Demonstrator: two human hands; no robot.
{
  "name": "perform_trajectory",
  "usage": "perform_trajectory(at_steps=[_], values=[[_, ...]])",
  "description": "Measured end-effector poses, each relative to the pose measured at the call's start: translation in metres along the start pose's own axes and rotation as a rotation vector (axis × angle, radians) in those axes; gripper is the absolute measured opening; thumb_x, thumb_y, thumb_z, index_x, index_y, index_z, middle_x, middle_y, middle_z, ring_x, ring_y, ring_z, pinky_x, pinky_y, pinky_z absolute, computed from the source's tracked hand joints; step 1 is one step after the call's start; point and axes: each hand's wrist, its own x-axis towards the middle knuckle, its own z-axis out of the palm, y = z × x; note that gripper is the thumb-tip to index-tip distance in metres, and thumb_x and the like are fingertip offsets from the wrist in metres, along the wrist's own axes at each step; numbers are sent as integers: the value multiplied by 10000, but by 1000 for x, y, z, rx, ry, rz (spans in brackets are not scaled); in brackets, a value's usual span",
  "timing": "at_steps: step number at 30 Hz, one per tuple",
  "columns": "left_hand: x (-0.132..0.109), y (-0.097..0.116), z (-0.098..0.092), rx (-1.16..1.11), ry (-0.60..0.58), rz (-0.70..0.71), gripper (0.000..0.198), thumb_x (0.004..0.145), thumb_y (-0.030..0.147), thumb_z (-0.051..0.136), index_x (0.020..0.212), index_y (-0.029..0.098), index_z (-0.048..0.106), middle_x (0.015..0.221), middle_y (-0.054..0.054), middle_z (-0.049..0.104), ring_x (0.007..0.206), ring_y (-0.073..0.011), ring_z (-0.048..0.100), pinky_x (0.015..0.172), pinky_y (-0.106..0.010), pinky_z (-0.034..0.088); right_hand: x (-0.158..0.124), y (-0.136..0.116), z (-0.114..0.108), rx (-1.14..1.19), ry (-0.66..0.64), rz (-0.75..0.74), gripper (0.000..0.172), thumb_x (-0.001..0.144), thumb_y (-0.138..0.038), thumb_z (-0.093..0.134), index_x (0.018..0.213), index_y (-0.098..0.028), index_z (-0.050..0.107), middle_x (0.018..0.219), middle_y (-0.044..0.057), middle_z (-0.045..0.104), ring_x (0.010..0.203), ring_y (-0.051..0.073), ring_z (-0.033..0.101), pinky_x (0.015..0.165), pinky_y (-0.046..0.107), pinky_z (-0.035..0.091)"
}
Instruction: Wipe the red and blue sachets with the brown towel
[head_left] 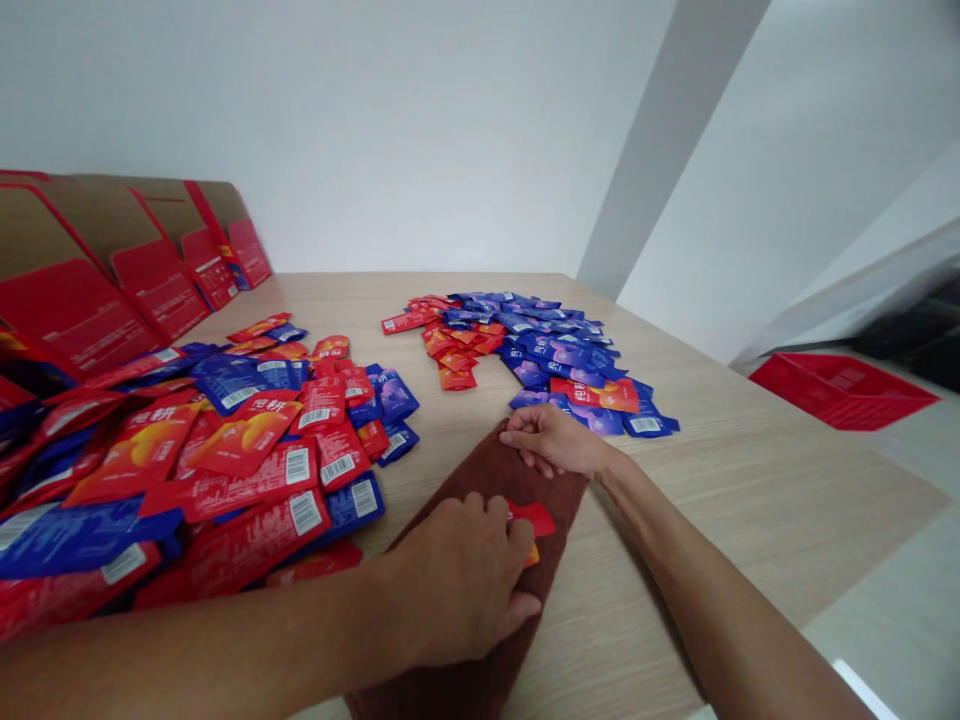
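Note:
A brown cloth (442, 695) lies on the table in front of me. My left hand (469, 570) is over its middle, fingers curled down and closed on a red sachet (536, 517) with an orange patch; the hand covers most of the sachet. At the cloth's far end is my right hand (555, 440), its fingers bent in and thumb close to the index finger. Whether it pinches the cloth's edge or anything else, I cannot tell. Just beyond it are blue sachets (559, 350) in a spread pile, with a few red sachets (454, 345) on its left side.
A large mixed heap of red and blue sachets (247, 430) covers the table's left. Open red cardboard boxes (161, 285) stand behind it, near the white wall (375, 130). Off the table's right edge is a red box (844, 385). The wooden table (750, 480) extends right.

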Motion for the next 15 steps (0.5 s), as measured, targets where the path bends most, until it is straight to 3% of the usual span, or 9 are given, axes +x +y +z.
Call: perform_trajectory(at_steps=[5,8,12,15], values=[[11,-2,11,141,10,33,175,1087,247,560,1115,135,692,950,-136,735,758,-291,723,609,-401,582,-1,-1,1,-6,7,3,241,948,-366,751,814,-215,619,529,-76,613,336,69,470,309,165,282],[11,1,8,190,-38,63,208,1067,114,490,1111,124,693,935,-137,731,732,-287,721,551,-388,554,-1,-1,0,-13,9,1,246,933,-380,758,815,-216,618,530,-71,618,339,72,474,311,168,279],[2,11,-2,177,-99,134,217,1075,134,519,1164,107,715,986,-150,774,762,-295,748,533,-406,567,0,1,1,-20,-2,-4,293,901,-441,780,812,-219,610,535,-63,626,340,74,473,313,173,268],[-14,17,-17,49,-154,284,163,1065,169,603,1134,97,732,959,-129,801,736,-269,768,442,-384,503,1,2,1,-24,-6,-6,322,879,-485,781,814,-224,602,532,-66,619,338,74,462,311,174,254]])
